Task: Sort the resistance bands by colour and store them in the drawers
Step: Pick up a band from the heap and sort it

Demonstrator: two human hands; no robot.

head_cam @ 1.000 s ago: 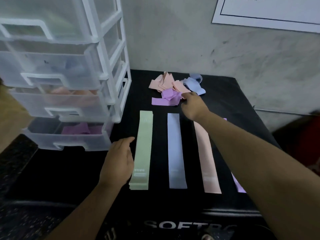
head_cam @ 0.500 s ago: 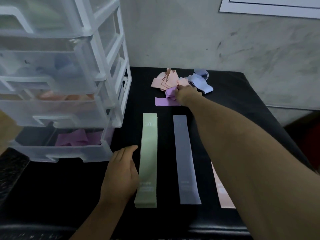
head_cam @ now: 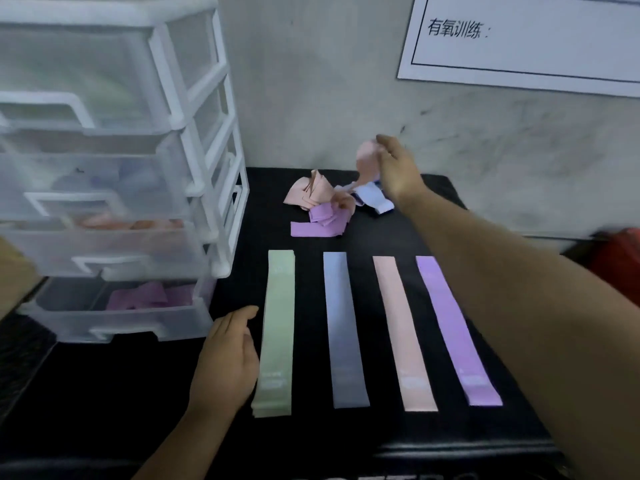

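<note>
My right hand (head_cam: 398, 168) is raised above the far pile and holds a pink band (head_cam: 366, 164) that hangs from its fingers. Below it lies a loose heap of pink bands (head_cam: 311, 192), purple bands (head_cam: 317, 226) and a blue band (head_cam: 372, 199). Four flat stacks lie side by side on the black table (head_cam: 104, 393): green (head_cam: 277, 334), blue (head_cam: 344, 330), pink (head_cam: 401, 330) and purple (head_cam: 453, 327). My left hand (head_cam: 227, 362) rests flat on the table beside the green stack. The translucent drawer unit (head_cam: 114, 202) stands at the left.
The drawer unit's bottom drawer (head_cam: 114, 306) sticks out with purple bands inside; the drawer above shows pink ones. A grey wall with a white printed sheet (head_cam: 526, 39) runs behind the table. Something red (head_cam: 620, 261) sits past the table's right edge.
My right hand went from reaching into the pile to lifting a pink band up off it. The left hand stayed beside the green stack.
</note>
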